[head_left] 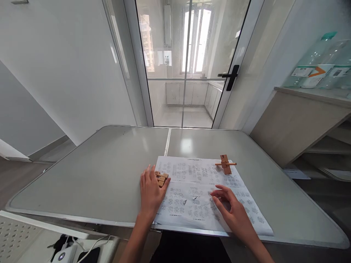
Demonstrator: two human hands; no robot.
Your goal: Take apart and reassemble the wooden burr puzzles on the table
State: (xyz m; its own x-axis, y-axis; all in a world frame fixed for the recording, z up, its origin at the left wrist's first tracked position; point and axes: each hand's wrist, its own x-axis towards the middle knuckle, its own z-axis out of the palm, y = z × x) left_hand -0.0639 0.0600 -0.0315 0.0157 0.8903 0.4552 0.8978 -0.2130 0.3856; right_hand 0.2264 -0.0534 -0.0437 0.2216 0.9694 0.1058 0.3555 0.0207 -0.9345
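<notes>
A white printed instruction sheet [203, 190] lies flat near the front edge of a grey folding table [90, 171]. My left hand [150, 191] rests palm down on the sheet's left edge, fingers stretched out, its fingertips touching a small stack of wooden puzzle pieces [161, 178]. My right hand [233, 210] lies on the sheet's lower right part with its fingers loosely spread, holding nothing. An assembled wooden cross-shaped piece [225, 164] sits on the sheet's far right corner, apart from both hands.
A glass door with a black handle [231, 76] stands behind the table. To the right is a wooden shelf [301, 124] with plastic bottles [320, 62] on top. Cables and a white device [65, 252] lie below the table's front left.
</notes>
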